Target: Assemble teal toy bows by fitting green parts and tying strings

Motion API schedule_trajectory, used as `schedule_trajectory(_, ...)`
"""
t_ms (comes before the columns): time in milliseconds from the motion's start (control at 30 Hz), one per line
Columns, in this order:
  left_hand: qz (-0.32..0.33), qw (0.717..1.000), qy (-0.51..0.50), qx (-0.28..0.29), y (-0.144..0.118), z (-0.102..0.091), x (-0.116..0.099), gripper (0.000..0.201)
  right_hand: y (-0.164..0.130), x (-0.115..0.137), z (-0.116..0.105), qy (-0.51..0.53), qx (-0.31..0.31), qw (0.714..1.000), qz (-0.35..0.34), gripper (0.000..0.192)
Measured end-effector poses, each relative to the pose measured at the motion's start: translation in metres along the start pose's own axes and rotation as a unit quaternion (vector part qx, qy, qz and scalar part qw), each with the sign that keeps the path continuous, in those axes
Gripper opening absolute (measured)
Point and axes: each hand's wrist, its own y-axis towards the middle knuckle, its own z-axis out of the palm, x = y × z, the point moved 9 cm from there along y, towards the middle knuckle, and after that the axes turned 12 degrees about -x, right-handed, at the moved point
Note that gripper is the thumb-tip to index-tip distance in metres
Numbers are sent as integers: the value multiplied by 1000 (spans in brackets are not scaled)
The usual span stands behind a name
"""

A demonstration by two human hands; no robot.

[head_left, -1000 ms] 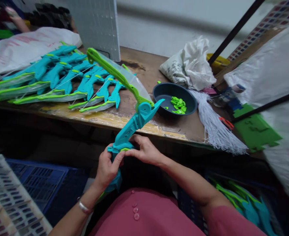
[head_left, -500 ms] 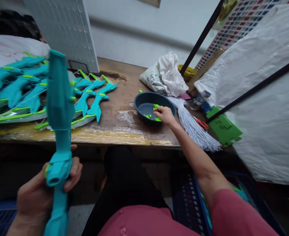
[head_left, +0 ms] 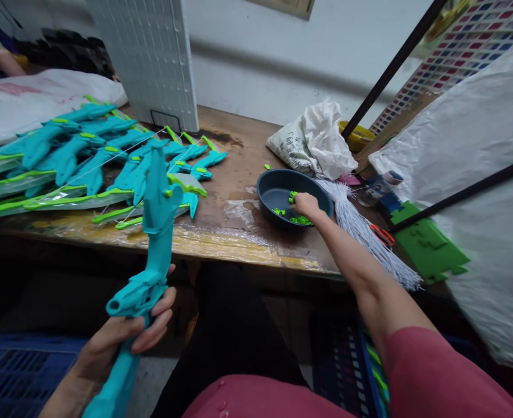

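Observation:
My left hand (head_left: 123, 337) grips a teal toy bow (head_left: 151, 232) by its middle, below the table's front edge; the bow points up and away with a green limb at its far end. My right hand (head_left: 306, 204) reaches into a dark blue bowl (head_left: 277, 188) on the wooden table (head_left: 239, 168), its fingers down among small green plastic pieces (head_left: 300, 219). Whether the fingers hold a piece is hidden.
A pile of several finished teal and green bows (head_left: 82, 157) lies on the table's left. A white bundle of strings (head_left: 365, 232) and red-handled scissors (head_left: 380, 234) lie right of the bowl. A crumpled white bag (head_left: 312, 142), a white panel (head_left: 151, 58) and blue crates (head_left: 16, 371) surround the space.
My right hand left the bow and went to the bowl, where it stays among the green pieces. My left hand alone keeps the bow, which has tilted and shifted right.

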Motion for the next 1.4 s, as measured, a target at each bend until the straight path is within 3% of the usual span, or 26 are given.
schedule_trajectory(133, -17, 999, -27, 42, 2, -4, 4, 74, -1, -20, 6, -33, 13, 999, 35, 32)
schedule_trajectory(333, -61, 979, 15, 196, 1, 14, 26, 72, -6, -16, -1, -15, 0, 999, 46, 19)
schedule_trajectory(433, -56, 983, 45, 168, 5, 13, 25, 74, -15, -8, -28, 22, -63, 997, 50, 15)
schedule_trajectory(533, -31, 988, 88, 121, 7, 7, 18, 67, -34, 5, -70, 80, -165, 982, 41, 26)
schedule_trajectory(633, -33, 987, 131, 89, 3, 0, 17, 61, -74, 24, -106, 136, -235, 962, 12, 28)
schedule_trajectory(700, -44, 982, 160, 90, -2, 0, 21, 60, -114, 50, -124, 210, -249, 944, -57, 26)
schedule_trajectory(800, -63, 971, 190, 128, -13, 9, 34, 59, -193, 117, -143, 351, -189, 875, -274, 21)
schedule_trajectory(867, -86, 964, 195, 161, -23, 18, 48, 58, -248, 162, -144, 387, -94, 822, -407, 17)
schedule_trajectory(933, -114, 958, 189, 185, -32, 24, 64, 54, -291, 194, -137, 405, 8, 772, -490, 19)
schedule_trajectory(1000, -139, 953, 174, 206, -41, 28, 81, 48, -315, 212, -125, 416, 95, 742, -517, 19)
schedule_trajectory(1100, -172, 946, 150, 230, -53, 29, 102, 41, -326, 224, -107, 401, 168, 731, -527, 18)
schedule_trajectory(1267, -186, 941, 142, 244, -60, 24, 119, 32, -334, 236, -94, 376, 208, 708, -561, 31)
schedule_trajectory(1400, -184, 939, 148, 249, -61, 22, 122, 32, -337, 245, -84, 407, 224, 713, -525, 22)
